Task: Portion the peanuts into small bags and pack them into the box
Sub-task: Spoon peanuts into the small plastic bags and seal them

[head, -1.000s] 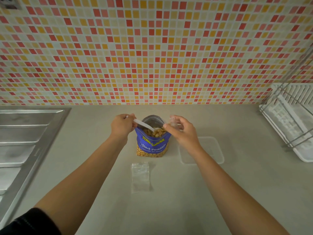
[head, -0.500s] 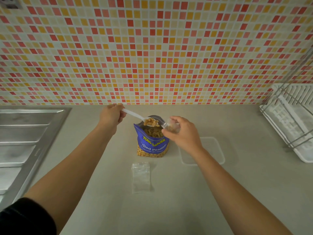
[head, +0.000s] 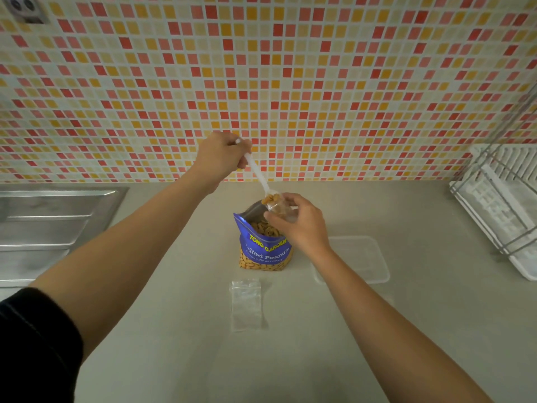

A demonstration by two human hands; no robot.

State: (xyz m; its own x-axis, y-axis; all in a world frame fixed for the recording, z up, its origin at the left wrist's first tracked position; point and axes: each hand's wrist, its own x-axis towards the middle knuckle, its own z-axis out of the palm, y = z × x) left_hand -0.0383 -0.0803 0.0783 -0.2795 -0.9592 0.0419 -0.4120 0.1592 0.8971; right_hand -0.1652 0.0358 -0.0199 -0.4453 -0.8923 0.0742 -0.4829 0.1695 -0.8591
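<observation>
An open blue bag of salted peanuts (head: 266,251) stands upright on the counter. My left hand (head: 220,159) grips a white plastic spoon (head: 257,173), tilted steeply down, its bowl loaded with peanuts at the mouth of a small clear bag (head: 280,209). My right hand (head: 299,223) pinches that small bag just above the peanut bag's opening; some peanuts show inside it. A second small clear bag (head: 246,305) lies flat in front. A clear plastic box (head: 353,258) sits to the right of the peanut bag.
A steel sink drainboard (head: 49,228) fills the left side. A white dish rack with wire frame (head: 502,205) stands at the right edge. A tiled wall (head: 261,82) rises behind the counter.
My left hand rose from the peanut bag with a spoonful and tipped the spoon down into the small bag, which my right hand lifted toward it.
</observation>
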